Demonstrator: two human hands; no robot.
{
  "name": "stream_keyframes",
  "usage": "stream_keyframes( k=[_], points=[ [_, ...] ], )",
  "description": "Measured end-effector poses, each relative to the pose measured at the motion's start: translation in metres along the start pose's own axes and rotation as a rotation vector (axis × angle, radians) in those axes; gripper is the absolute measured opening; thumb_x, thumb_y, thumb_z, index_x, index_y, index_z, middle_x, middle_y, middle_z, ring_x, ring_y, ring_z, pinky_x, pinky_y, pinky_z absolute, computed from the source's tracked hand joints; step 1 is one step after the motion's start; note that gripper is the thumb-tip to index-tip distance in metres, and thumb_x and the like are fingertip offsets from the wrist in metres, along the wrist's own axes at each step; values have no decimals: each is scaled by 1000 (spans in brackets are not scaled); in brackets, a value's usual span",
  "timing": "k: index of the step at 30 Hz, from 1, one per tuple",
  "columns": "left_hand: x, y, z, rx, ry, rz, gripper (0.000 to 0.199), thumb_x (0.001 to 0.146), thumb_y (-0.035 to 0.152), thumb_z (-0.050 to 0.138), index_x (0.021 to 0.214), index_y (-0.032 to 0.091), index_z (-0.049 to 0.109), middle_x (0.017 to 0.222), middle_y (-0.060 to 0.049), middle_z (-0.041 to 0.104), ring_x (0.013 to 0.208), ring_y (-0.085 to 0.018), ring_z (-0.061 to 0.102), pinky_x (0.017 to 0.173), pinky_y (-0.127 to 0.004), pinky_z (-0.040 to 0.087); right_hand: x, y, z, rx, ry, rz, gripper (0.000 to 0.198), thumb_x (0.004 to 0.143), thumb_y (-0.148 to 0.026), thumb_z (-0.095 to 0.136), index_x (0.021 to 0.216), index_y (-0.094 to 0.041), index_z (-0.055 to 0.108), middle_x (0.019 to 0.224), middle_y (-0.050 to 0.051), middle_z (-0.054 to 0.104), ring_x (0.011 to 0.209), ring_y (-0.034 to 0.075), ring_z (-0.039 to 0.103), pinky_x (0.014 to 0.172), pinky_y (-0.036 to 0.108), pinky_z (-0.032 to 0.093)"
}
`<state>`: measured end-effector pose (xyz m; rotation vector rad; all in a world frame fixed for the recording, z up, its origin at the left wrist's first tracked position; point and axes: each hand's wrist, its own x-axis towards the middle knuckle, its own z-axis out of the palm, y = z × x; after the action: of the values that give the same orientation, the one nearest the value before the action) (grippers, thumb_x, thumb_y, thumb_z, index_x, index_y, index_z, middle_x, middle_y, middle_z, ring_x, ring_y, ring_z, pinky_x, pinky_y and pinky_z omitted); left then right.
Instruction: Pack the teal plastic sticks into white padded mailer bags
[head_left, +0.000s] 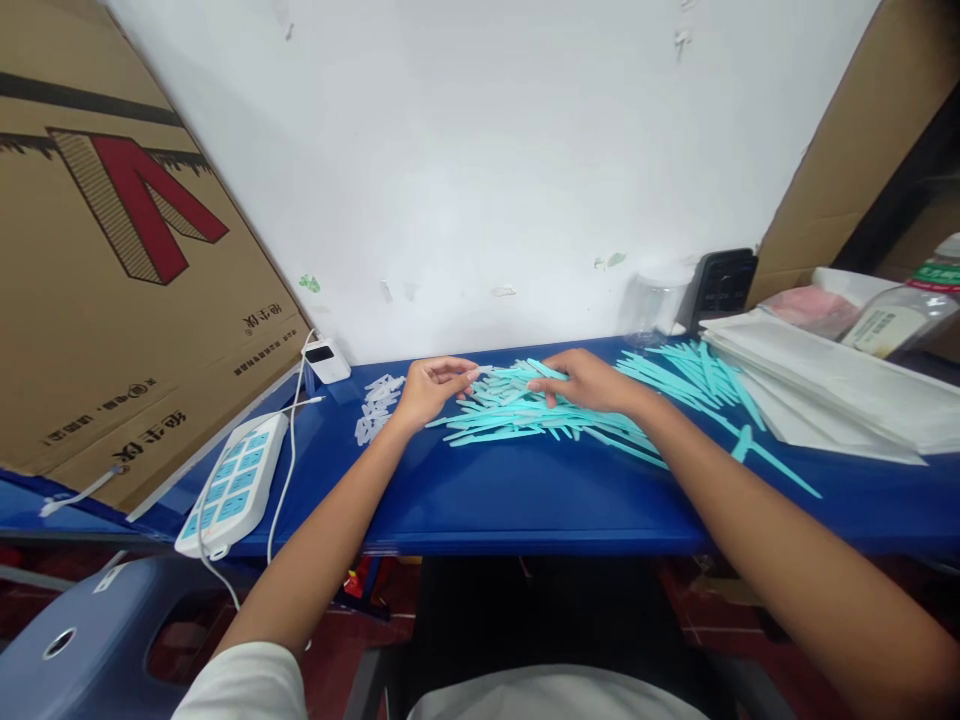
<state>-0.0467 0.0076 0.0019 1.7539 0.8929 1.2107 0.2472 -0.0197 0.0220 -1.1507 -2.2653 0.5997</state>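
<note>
My left hand (435,390) is closed in a pinch on a small translucent white piece (485,370), whose tip points right from the fingertips. My right hand (589,382) is curled over a heap of thin turquoise sticks (495,422), with thumb and fingers closed round a turquoise stick (549,370); part of it is hidden by the hand. Left of my left hand lies a small pile of translucent white pieces (379,403). More turquoise sticks (697,375) spread out beyond my right forearm, and two of them cross near the front.
The blue table (525,505) meets a white wall. On the left are a power strip (238,480), a white device (328,362) with cables, and a large carton (135,250). At right are a clear jar (660,300), white sheets (832,385) and a bottle (907,300).
</note>
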Motion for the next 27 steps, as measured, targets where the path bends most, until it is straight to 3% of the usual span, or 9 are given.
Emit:
stream_keyframes(
  k=[4, 18, 27],
  points=[
    [-1, -3, 1, 7, -10, -36, 40, 75, 43, 89, 99, 12, 80, 72, -7, 74, 64, -16, 69, 59, -26, 57, 0, -1, 1, 21, -17, 8, 55, 95, -62, 58, 65, -18, 72, 58, 0, 61, 49, 11, 41, 54, 28, 30],
    [-2, 2, 1, 36, 4, -24, 42, 74, 43, 89, 100, 12, 79, 89, -11, 79, 62, -15, 70, 57, -25, 58, -1, -1, 0, 31, -34, 22, 56, 92, -66, 60, 66, -17, 72, 59, 1, 62, 49, 11, 40, 53, 29, 29],
    [-5, 4, 6, 59, -58, -54, 41, 74, 43, 89, 98, 12, 81, 78, -9, 78, 60, -17, 70, 56, -26, 60, -1, -4, 1, 47, -62, 16, 56, 91, -66, 60, 66, -17, 74, 58, 1, 62, 50, 12, 43, 55, 29, 29]
  ],
)
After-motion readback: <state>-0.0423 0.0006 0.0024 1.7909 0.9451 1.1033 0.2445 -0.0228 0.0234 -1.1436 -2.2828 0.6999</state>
